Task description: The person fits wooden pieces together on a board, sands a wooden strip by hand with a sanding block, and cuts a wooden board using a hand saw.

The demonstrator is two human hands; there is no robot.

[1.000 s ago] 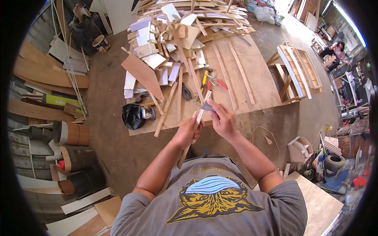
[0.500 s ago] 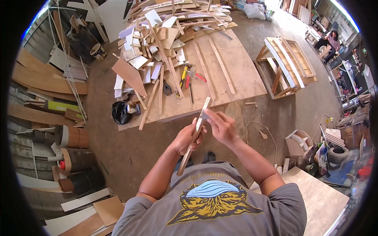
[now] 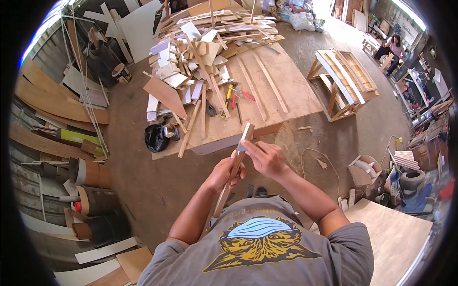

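Slanting upward from the grey printed T-shirt [image 3: 262,233], a narrow, light-brown wooden strip [image 3: 222,201] is held in mid-air before the near edge of a broad, brown plywood table [image 3: 300,93]. The strip is gripped about its middle by the curled fingers of the left hand [image 3: 223,172]; toward its upper end, a small, dark-grey sheet [image 3: 242,147] is pinched in the right hand [image 3: 267,156] and laid against the wood. In the view, the upper tip is seen crossing the table's edge line, and the lower end is seen close to the shirt. Room on both sides of the forearms is given by the brown floor [image 3: 138,190], crossed at right by a thin, pale cord [image 3: 303,162]. Beyond the hands, the table is occupied at left by a jumbled heap of wood offcuts [image 3: 205,52], with a crumpled black plastic bag [image 3: 156,138] at its near corner. Red-handled pliers [image 3: 247,96] and two long, thin battens [image 3: 270,83] are laid nearer the middle. Farther right, a slatted wooden frame [image 3: 339,78] is stood apart from the table.
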